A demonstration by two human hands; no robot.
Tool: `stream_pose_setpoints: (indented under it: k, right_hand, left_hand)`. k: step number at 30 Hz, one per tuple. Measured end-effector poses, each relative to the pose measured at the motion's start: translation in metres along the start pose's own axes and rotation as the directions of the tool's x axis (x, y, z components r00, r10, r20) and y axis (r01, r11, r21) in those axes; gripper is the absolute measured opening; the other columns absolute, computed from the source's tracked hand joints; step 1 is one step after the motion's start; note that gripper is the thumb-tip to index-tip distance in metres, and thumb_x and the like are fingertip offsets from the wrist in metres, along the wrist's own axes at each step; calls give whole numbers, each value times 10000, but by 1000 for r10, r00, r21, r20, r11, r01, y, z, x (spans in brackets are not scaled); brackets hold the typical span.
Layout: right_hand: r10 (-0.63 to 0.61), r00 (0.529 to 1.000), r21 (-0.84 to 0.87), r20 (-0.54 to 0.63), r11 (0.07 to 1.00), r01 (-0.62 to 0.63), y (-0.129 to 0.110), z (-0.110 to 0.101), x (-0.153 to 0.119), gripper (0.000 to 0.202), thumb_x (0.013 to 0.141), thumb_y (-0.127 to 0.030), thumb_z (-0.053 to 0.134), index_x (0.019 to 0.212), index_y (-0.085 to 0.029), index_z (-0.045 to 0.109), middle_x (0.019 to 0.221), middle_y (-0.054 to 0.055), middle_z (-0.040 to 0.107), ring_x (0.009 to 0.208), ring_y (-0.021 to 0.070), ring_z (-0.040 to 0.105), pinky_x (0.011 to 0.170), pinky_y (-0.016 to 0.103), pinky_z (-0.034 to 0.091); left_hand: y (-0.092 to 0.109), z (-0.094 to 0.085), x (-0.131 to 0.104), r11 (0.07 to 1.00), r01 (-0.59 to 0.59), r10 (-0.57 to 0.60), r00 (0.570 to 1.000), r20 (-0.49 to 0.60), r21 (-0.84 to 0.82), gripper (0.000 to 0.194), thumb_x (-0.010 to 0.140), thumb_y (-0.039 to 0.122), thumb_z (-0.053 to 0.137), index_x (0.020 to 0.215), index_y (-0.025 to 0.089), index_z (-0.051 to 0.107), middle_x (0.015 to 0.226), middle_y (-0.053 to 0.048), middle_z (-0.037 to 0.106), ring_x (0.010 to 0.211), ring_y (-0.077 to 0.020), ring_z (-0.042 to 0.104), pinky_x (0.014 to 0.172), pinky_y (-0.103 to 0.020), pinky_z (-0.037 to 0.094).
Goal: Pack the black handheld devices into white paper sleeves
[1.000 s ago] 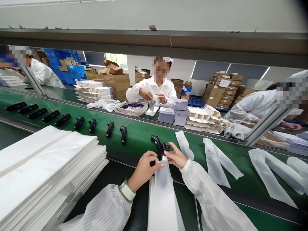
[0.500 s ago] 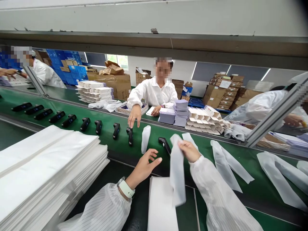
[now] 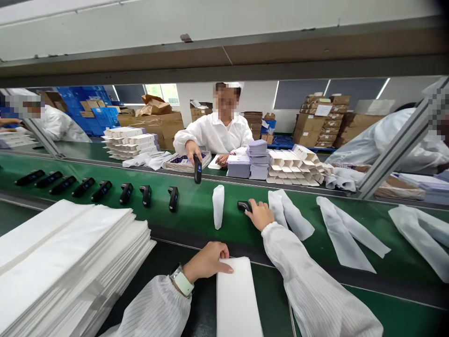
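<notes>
Right hand (image 3: 261,216) closes round a black plastic pistol-shaped device (image 3: 242,205) on the green belt (image 3: 193,213), 12 o'clock; left hand (image 3: 206,260) pinches the white rectangular sheet stack (image 3: 239,299), 6 o'clock. Apparently done: folded white translucent wraps (image 3: 345,243), 2–3 o'clock, contents hidden. Remaining: eight bare devices (image 3: 126,193), 10 o'clock.

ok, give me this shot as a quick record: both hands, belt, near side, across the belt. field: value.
left_hand: left hand at the far end of a narrow white stack, thumb on top; grip unclear
right_hand: right hand on one end of a black device; firmness of grip unclear
belt: green belt, with a row of black devices toward the left and loose white sleeves nearer the middle and right
near_side: large white stack, left of the narrow one
across: co-worker's hand holding another black device
</notes>
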State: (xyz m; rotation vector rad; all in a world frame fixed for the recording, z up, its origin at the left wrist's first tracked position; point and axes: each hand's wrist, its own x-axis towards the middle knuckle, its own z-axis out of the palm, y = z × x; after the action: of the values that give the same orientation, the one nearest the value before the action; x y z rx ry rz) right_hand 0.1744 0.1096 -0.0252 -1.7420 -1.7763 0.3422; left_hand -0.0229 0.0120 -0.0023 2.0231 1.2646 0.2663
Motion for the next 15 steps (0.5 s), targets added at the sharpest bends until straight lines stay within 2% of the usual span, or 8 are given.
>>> stream_pose_setpoints:
  k: [4,8,11,13,15]
  right_hand:
    - [37,997,82,64,996,-42,7,11,0,413,634,-101,552,1029,-199,479,826,93,526,889,261,448,746,381,320]
    - [31,997,286,69,957,-49,14,-1,6,416,695,-123,475,1092,-222,399,826,48,533,813,198,502,751,356,348]
    - [-4,995,484,98,874,-44,4,-17,5,481,738,-204,438,1176,-230,241,793,9,551,757,146,535,720,305,397]
    - [-41,992,589,123,807,-40,-11,-26,-3,511,747,-246,426,1194,-235,179,760,-10,561,729,124,550,681,273,423]
    - [-72,984,743,160,665,-72,-27,-32,-13,544,718,-273,477,1185,-253,199,725,-25,562,690,117,554,650,260,432]
  left_hand:
    - [0,1,2,1000,18,-17,999,-39,24,235,646,373,560,621,140,547,649,13,542,644,-132,490,510,-187,303]
    - [4,0,1,999,6,-2,997,-82,48,223,676,344,538,599,137,569,638,12,563,642,-127,502,534,-190,306]
    - [7,-1,-2,998,-21,26,996,-87,60,215,723,312,485,636,150,596,671,14,582,645,-123,509,557,-194,312]
    - [10,-2,-4,997,-31,38,994,-100,70,180,742,284,460,735,167,596,716,15,583,662,-127,508,555,-195,313]
    - [12,-2,-5,996,-30,41,991,-124,87,154,749,259,452,814,175,564,706,16,565,643,-127,496,533,-199,304]
